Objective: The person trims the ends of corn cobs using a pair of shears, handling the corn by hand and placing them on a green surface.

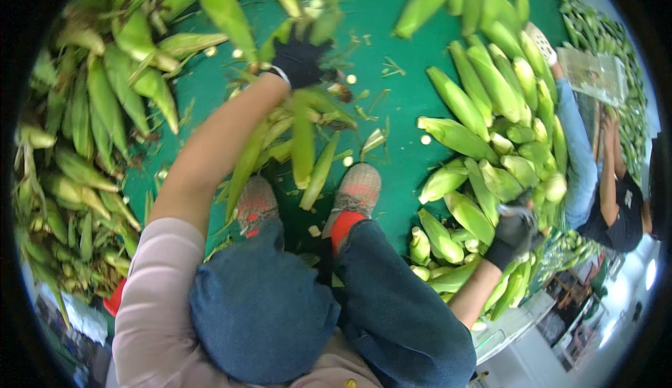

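Observation:
My left hand [302, 60], in a black glove, reaches over the green floor [399, 104] with its fingers apart. A blurred green corn ear [326, 13] lies right at its fingertips; whether they touch is unclear. Loose corn husks [302, 141] lie below that hand, between it and my shoes. My right hand [513, 233], in a dark grey glove, is over the heap of trimmed corn ears [483, 178] on the right. Something shiny and silvery shows at its fingers, too blurred to name. Whether that hand grips an ear cannot be made out.
A large pile of corn ears in husk [115, 83] spreads along the left. Small cut stem pieces [425, 139] dot the floor. Another person [604, 194] sits at the far right beside a clear plastic crate [593, 73]. A pale bin [514, 325] stands at lower right.

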`<act>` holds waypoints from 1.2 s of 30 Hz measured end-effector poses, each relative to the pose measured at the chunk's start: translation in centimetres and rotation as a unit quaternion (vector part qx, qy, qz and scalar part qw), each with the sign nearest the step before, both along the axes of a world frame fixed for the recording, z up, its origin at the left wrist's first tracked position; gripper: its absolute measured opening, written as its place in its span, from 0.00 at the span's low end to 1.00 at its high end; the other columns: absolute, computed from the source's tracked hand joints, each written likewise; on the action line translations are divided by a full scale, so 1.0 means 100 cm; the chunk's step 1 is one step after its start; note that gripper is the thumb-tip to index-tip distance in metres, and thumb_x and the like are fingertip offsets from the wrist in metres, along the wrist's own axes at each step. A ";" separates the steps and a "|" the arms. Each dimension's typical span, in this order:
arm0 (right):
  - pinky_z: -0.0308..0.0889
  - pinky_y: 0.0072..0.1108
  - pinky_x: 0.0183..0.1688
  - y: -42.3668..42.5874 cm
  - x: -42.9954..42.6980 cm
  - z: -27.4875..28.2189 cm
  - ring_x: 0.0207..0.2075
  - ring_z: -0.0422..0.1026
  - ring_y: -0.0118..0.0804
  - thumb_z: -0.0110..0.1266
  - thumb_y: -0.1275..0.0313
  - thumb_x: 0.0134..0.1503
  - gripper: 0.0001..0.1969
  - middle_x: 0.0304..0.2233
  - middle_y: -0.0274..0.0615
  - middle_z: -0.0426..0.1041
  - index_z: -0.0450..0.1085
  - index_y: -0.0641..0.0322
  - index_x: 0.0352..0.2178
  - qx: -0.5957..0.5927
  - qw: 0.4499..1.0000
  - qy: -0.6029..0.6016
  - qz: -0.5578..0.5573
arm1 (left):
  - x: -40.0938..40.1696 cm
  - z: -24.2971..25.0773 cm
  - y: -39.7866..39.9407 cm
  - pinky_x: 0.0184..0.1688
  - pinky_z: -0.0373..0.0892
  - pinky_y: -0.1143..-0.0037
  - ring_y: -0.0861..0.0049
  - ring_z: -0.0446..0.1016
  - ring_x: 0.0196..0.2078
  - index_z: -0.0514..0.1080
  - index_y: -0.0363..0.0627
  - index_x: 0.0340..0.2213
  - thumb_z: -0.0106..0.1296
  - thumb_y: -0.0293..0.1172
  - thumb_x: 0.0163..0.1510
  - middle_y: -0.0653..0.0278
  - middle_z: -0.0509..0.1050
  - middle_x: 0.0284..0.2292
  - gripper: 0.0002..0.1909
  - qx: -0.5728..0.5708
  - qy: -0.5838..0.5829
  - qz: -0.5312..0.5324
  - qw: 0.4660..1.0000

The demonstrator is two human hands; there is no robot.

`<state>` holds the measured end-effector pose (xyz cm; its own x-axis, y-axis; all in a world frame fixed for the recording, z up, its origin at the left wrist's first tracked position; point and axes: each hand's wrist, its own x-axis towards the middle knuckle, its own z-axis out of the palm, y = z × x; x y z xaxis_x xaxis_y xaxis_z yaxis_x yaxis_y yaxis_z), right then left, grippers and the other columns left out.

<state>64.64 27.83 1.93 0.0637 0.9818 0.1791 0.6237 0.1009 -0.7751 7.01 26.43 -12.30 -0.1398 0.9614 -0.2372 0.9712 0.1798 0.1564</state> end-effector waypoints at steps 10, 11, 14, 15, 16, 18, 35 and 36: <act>0.60 0.34 0.44 -0.067 -0.135 -0.005 0.43 0.64 0.41 0.46 0.50 0.48 0.32 0.46 0.47 0.64 0.61 0.67 0.46 -0.386 0.713 0.585 0.004 | -0.014 0.007 -0.215 0.49 0.47 0.42 0.51 0.44 0.59 0.57 0.68 0.52 0.50 0.56 0.40 0.62 0.48 0.57 0.35 -0.038 -0.040 0.039 0.998; 0.60 0.34 0.43 -0.067 -0.144 -0.008 0.42 0.64 0.41 0.47 0.51 0.47 0.32 0.46 0.47 0.65 0.61 0.67 0.46 -0.408 0.728 0.551 0.003 | -0.032 0.002 -0.256 0.50 0.45 0.43 0.51 0.43 0.59 0.58 0.67 0.51 0.50 0.54 0.41 0.62 0.47 0.58 0.34 -0.058 -0.008 0.111 0.992; 0.60 0.33 0.42 -0.068 -0.161 -0.013 0.41 0.65 0.40 0.48 0.52 0.46 0.30 0.44 0.47 0.65 0.62 0.67 0.44 -0.454 0.768 0.451 0.009 | -0.059 0.007 -0.412 0.52 0.40 0.43 0.49 0.42 0.59 0.57 0.66 0.52 0.50 0.54 0.41 0.62 0.44 0.58 0.35 -0.108 0.017 0.256 0.960; 0.60 0.33 0.42 -0.067 -0.161 -0.017 0.41 0.65 0.40 0.48 0.53 0.46 0.30 0.43 0.47 0.65 0.62 0.67 0.44 -0.463 0.776 0.428 0.012 | -0.055 0.006 -0.469 0.53 0.38 0.43 0.48 0.41 0.59 0.56 0.66 0.52 0.50 0.54 0.40 0.62 0.44 0.59 0.36 -0.113 0.025 0.280 0.953; 0.60 0.32 0.42 -0.068 -0.161 -0.018 0.40 0.65 0.40 0.48 0.53 0.46 0.30 0.43 0.47 0.65 0.62 0.67 0.43 -0.468 0.786 0.404 0.014 | -0.045 0.018 -0.512 0.53 0.39 0.43 0.47 0.41 0.59 0.56 0.65 0.53 0.50 0.54 0.41 0.62 0.43 0.59 0.36 -0.181 0.020 0.331 0.926; 0.61 0.32 0.41 -0.065 -0.170 -0.017 0.39 0.65 0.40 0.49 0.54 0.45 0.29 0.41 0.47 0.66 0.62 0.67 0.43 -0.478 0.806 0.350 0.026 | 0.002 0.050 -0.598 0.52 0.39 0.41 0.46 0.39 0.59 0.54 0.66 0.53 0.50 0.53 0.42 0.63 0.43 0.59 0.36 -0.304 0.014 0.383 0.872; 0.63 0.27 0.36 -0.063 -0.225 -0.020 0.32 0.67 0.38 0.54 0.62 0.41 0.22 0.32 0.46 0.69 0.64 0.67 0.35 -0.465 0.859 0.147 0.155 | 0.034 0.128 -0.752 0.33 0.70 0.69 0.65 0.75 0.28 0.69 0.43 0.38 0.47 0.41 0.47 0.52 0.74 0.29 0.19 -0.238 -0.161 0.521 0.803; 0.63 0.27 0.36 -0.067 -0.227 -0.024 0.32 0.68 0.38 0.54 0.62 0.40 0.22 0.31 0.46 0.69 0.64 0.67 0.35 -0.464 0.862 0.134 0.156 | 0.003 0.149 -0.668 0.48 0.63 0.70 0.60 0.67 0.45 0.65 0.43 0.45 0.45 0.43 0.48 0.50 0.68 0.43 0.25 -0.207 -0.161 0.480 0.837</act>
